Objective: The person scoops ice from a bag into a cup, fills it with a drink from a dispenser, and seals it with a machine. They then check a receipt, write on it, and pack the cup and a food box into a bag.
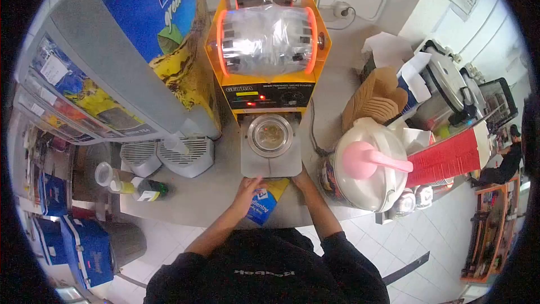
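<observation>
Now | hands (pixel 247 188) on blue packet (pixel 263 202) | lengthwise toward sealing machine (pixel 270 95)

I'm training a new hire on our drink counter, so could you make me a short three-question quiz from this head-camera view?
1. True or false: a cup sits in the round opening of the sealing machine's tray.
2. Which hand rests on the blue and yellow packet lying at the counter's edge?
A. left hand
B. right hand
C. neither
3. Fill in: the pink scoop lies on top of a white ____, to the right of the machine.

Key
1. True: the cup is seated in the ring.
2. A: the left hand lies on it, while the right hand is at the tray's front right corner.
3. lid
</observation>
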The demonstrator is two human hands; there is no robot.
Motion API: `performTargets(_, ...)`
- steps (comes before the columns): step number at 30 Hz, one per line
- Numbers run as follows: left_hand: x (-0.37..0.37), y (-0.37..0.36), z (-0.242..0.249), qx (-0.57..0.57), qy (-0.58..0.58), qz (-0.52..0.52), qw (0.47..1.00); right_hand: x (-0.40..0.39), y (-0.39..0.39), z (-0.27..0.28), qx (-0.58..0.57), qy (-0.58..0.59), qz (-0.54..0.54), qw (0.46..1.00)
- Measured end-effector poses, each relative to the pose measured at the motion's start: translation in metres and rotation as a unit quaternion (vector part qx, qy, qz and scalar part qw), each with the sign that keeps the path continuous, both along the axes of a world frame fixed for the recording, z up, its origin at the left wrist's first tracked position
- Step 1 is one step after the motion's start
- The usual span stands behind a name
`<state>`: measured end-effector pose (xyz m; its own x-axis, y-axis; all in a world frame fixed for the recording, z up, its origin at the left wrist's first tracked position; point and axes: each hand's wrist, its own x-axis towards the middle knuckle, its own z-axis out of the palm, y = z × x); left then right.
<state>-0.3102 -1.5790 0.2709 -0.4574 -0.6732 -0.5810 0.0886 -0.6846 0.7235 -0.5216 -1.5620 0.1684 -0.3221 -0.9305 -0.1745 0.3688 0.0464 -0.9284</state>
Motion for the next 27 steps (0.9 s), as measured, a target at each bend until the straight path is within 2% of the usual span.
performTargets(1,0.0,-0.003,-0.005,-0.123,-0.079,0.075,0.986,-0.002,-0.012,-0.001,-0.003,0.012,0.017,1.0)
performTargets(2,0.0,-0.007,-0.012,-0.242,-0.156,0.148,0.946,-0.004,-0.024,-0.002,-0.004,0.02,0.032,0.999)
performTargets(3,0.0,-0.01,-0.016,-0.354,-0.229,0.217,0.88,-0.007,-0.035,0.002,-0.008,0.027,0.047,0.998)
performTargets(4,-0.002,-0.017,0.005,-0.469,-0.284,0.148,0.823,-0.01,-0.045,0.006,-0.008,0.031,0.061,0.998)
performTargets(6,-0.004,-0.04,0.048,-0.657,-0.376,-0.001,0.653,-0.014,-0.057,0.014,-0.009,0.034,0.08,0.996)
performTargets(9,-0.03,-0.063,0.079,-0.691,-0.376,-0.092,0.611,-0.016,-0.065,0.02,-0.008,0.04,0.105,0.994)
performTargets(12,-0.043,-0.087,0.081,-0.679,-0.328,-0.151,0.639,-0.015,-0.069,0.021,-0.011,0.048,0.115,0.992)
performTargets(15,-0.051,-0.1,0.076,-0.689,-0.282,-0.159,0.649,-0.014,-0.067,0.021,-0.009,0.062,0.118,0.991)
performTargets(19,-0.055,-0.097,0.076,-0.72,-0.22,-0.056,0.656,-0.008,-0.03,0.038,0.003,0.132,0.139,0.981)
performTargets(21,-0.049,-0.088,0.091,-0.715,-0.194,-0.005,0.672,0.001,0.011,0.07,0.026,0.138,0.213,0.967)
performTargets(23,-0.036,-0.081,0.096,-0.689,-0.139,0.026,0.711,0.012,0.04,0.098,0.079,0.021,0.308,0.948)
performTargets(24,-0.028,-0.076,0.096,-0.672,-0.112,0.041,0.731,0.019,0.05,0.109,0.133,-0.087,0.354,0.922)
performTargets(27,0.007,-0.06,0.091,-0.689,-0.113,0.035,0.715,0.043,0.045,0.066,0.122,-0.069,0.2,0.97)
